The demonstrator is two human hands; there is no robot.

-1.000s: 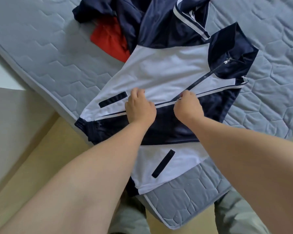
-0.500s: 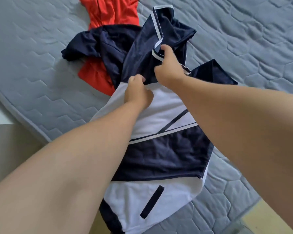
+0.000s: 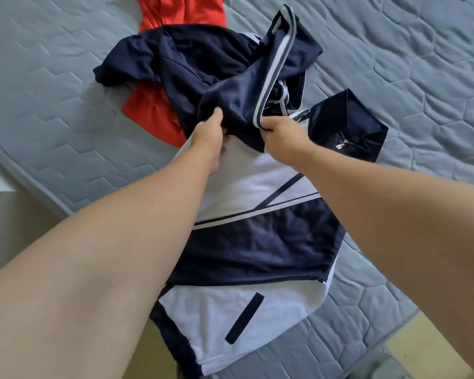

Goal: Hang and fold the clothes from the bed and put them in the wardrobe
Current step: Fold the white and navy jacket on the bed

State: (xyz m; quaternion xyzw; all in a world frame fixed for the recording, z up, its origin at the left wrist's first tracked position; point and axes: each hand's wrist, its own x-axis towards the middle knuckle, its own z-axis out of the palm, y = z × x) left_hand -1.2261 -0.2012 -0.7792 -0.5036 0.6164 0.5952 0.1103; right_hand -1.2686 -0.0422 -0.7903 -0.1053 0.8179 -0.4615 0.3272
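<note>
Your right grip [image 3: 281,132] has drawn back level with your left grip [image 3: 207,135], both pinching the navy sleeve [image 3: 238,102], its long axis running from them toward the bed's [image 3: 66,119] far edge, with the jacket [image 3: 257,242] spanning the near corner.

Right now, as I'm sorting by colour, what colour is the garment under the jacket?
The garment under the jacket is plain red-orange, best seen in the head view.

This is a bedroom in a home. A grey quilted mattress with hexagon stitching [image 3: 394,64] fills most of the frame. A navy-and-white zip-up track jacket [image 3: 257,242] and a red fabric garment [image 3: 153,110] lie on it. Pale yellowish flooring [image 3: 427,341] shows at the lower right, past the mattress's corner.
</note>
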